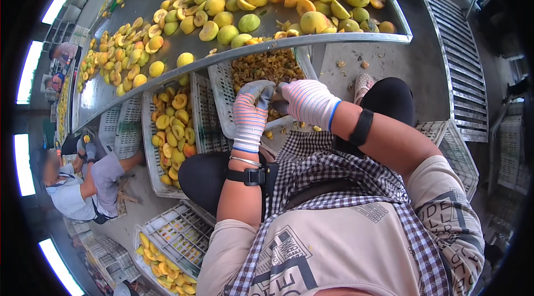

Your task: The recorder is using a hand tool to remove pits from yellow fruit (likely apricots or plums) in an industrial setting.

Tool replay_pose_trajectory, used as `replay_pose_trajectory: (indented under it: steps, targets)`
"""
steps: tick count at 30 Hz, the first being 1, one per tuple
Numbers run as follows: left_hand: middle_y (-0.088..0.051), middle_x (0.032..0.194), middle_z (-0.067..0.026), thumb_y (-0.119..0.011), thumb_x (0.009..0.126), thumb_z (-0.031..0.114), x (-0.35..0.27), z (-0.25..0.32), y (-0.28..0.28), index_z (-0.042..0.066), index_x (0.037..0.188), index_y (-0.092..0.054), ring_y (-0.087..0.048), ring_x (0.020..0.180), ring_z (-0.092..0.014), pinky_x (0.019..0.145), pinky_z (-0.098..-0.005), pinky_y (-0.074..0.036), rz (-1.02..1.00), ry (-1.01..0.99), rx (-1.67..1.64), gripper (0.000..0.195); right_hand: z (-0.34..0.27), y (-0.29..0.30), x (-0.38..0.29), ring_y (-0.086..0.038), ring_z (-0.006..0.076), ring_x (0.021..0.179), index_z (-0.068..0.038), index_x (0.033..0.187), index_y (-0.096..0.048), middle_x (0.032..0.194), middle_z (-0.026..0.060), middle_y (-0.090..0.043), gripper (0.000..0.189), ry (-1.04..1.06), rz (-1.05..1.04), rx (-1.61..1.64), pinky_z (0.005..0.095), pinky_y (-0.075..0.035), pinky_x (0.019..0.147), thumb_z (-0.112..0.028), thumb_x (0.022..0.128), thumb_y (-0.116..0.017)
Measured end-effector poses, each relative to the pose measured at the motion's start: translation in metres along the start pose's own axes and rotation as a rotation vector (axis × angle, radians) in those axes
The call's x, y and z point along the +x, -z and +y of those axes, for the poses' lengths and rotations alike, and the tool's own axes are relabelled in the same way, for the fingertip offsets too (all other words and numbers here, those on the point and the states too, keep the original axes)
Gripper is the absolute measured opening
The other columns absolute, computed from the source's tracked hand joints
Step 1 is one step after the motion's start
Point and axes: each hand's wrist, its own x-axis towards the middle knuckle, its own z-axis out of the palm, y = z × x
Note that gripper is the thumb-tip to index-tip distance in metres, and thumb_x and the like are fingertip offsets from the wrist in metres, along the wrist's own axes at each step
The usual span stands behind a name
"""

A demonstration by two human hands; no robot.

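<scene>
My left hand (253, 106), in a striped knit glove with grey-coated fingers, is curled over a white plastic crate (221, 104) of brown fruit scraps (258, 66). My right hand (311, 102), gloved alike, comes in from the other side, its fingertips close to the left ones. Something small and brownish shows between them, but the fingers hide whether either hand grips it. Just beyond, a metal-rimmed sorting table (233, 55) carries many yellow-green peaches (250, 22), some whole and some halved.
A crate of peach halves (173, 129) stands left of my knee. Nearer me, a crate of cut fruit (162, 271) is partly under another crate (179, 233). A seated person (83, 187) works at the left. A slatted metal rack (459, 66) stands at the right.
</scene>
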Motion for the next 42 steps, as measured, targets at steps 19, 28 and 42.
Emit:
replay_pose_trajectory:
  steps: [19, 28, 42]
  targets:
    - [-0.059, 0.104, -0.0162, -0.066, 0.079, 0.035, 0.124, 0.094, -0.09, 0.007, 0.107, -0.058, -0.057, 0.098, -0.033, 0.087, -0.0419, -0.045, -0.095, -0.377, 0.729, 0.04, 0.054, -0.003, 0.007, -0.063, 0.0315, 0.097, -0.002, 0.112, -0.059, 0.106, 0.0184, -0.062, 0.041, -0.146, -0.121, 0.079, 0.0432, -0.053, 0.074, -0.011, 0.073, -0.065]
    - [-0.065, 0.098, -0.0155, -0.071, 0.072, 0.043, 0.169, 0.065, -0.089, 0.003, 0.105, -0.057, -0.063, 0.085, -0.026, 0.077, -0.0348, -0.049, -0.157, 0.036, 0.213, 0.054, 0.069, -0.007, 0.002, -0.062, 0.0363, 0.091, 0.005, 0.103, -0.058, 0.095, 0.024, -0.063, 0.04, -0.134, -0.004, 0.229, 0.042, -0.051, 0.075, -0.023, 0.076, -0.067]
    - [-0.063, 0.1, -0.0174, -0.039, 0.09, 0.046, 0.013, 0.078, 0.014, 0.007, 0.117, -0.054, -0.063, 0.078, -0.024, 0.054, -0.0281, -0.051, -0.08, 0.45, -1.203, 0.049, 0.02, -0.006, -0.045, -0.061, 0.0368, 0.075, 0.003, 0.099, -0.054, 0.075, 0.0222, -0.061, 0.037, 0.047, 0.324, 0.794, 0.0412, -0.047, 0.064, -0.033, 0.089, -0.056]
